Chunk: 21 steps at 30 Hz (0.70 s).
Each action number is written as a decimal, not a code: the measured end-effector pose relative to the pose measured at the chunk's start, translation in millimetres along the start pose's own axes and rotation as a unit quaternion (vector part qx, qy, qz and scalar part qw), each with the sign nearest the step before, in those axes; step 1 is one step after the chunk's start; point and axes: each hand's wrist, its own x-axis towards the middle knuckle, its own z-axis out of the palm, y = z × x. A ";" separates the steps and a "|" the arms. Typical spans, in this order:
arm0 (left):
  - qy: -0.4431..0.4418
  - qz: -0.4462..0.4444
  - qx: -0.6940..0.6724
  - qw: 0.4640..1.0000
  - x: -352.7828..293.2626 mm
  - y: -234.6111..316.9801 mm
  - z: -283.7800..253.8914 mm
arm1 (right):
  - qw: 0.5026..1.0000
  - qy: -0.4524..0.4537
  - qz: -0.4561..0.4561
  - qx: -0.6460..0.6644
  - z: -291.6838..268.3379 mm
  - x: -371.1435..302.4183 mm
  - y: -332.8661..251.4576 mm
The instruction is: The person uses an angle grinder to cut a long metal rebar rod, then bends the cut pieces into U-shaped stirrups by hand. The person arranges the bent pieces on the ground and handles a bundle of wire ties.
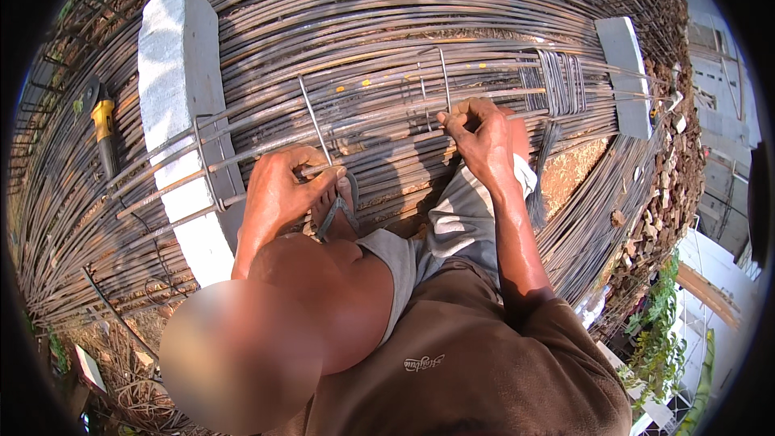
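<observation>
Crouching mid-frame, we pinched our right hand (483, 139) shut on an upright stirrup (444, 81); our left hand (278, 190) gripped the long bar (387, 145), which ran left-to-right between both

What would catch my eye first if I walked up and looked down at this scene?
Most striking is the huge bed of long steel rods that fills nearly the whole view, crossed on the left by a white concrete block. In the middle, the person's left hand grips one rod beside a square wire stirrup, while the right hand pinches at another stirrup. A yellow-handled tool lies on the rods at far left.
</observation>
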 end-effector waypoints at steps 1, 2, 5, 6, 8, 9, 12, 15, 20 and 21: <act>0.002 -0.009 0.009 1.000 0.0 -2.0 1.5 | 1.000 0.008 -0.016 -0.018 -6.2 0.6 -7.0; -0.007 -0.021 0.005 1.000 -0.6 3.0 0.6 | 0.999 0.013 -0.030 -0.031 -12.5 0.7 -10.0; -0.003 -0.040 -0.018 0.999 -2.6 10.5 0.3 | 0.992 0.114 0.054 -0.029 -55.3 18.6 1.6; 0.003 -0.033 -0.017 0.999 -1.9 8.3 2.8 | 0.984 0.160 0.078 -0.019 -72.8 32.0 25.1; 0.013 -0.020 -0.016 1.000 -0.5 5.0 6.7 | 0.949 0.270 0.059 -0.151 -105.9 53.9 93.3; 0.016 -0.025 -0.006 1.000 0.5 -4.4 10.1 | 0.949 0.260 0.076 -0.162 -116.2 59.8 115.7; 0.021 -0.012 -0.013 1.000 2.6 -5.8 15.5 | 0.949 0.241 0.103 -0.175 -128.3 63.1 154.9; 0.027 -0.031 -0.028 0.999 1.2 -10.1 16.3 | 0.951 0.262 0.088 -0.138 -122.1 66.2 162.4; 0.045 -0.062 0.055 0.996 -13.4 26.3 8.5 | 0.972 0.203 0.098 -0.069 -124.3 63.0 138.7; 0.038 -0.061 0.089 0.993 -16.3 41.6 2.4 | 0.979 0.178 0.089 -0.052 -125.1 62.0 141.5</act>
